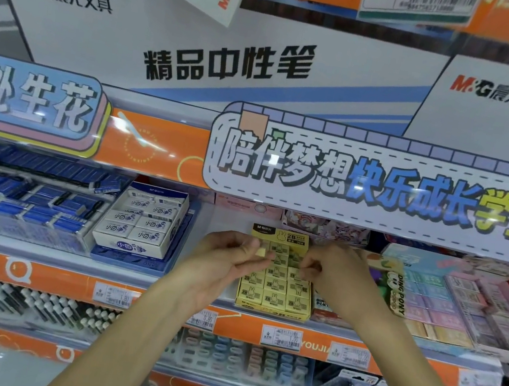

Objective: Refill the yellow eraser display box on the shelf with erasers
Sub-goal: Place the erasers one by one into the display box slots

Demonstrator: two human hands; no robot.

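Note:
The yellow eraser display box (pixel 270 312) stands on the middle shelf, its lid flap upright at the back. Several yellow erasers (pixel 275 284) with a rabbit print lie in rows inside it. My left hand (pixel 228 262) hovers at the box's left side, and a small yellow eraser (pixel 260 252) is pinched between its thumb and fingertips. My right hand (pixel 334 273) is over the box's right half, fingertips curled down onto an eraser in the upper rows; the fingers hide whether it is gripped.
A white eraser box (pixel 140 224) and blue erasers (pixel 23 198) sit to the left. Pastel and pink eraser boxes (pixel 450 300) crowd the right. A bare gap of shelf (pixel 222 217) lies between the white and yellow boxes. An overhanging sign (pixel 382 187) hangs above.

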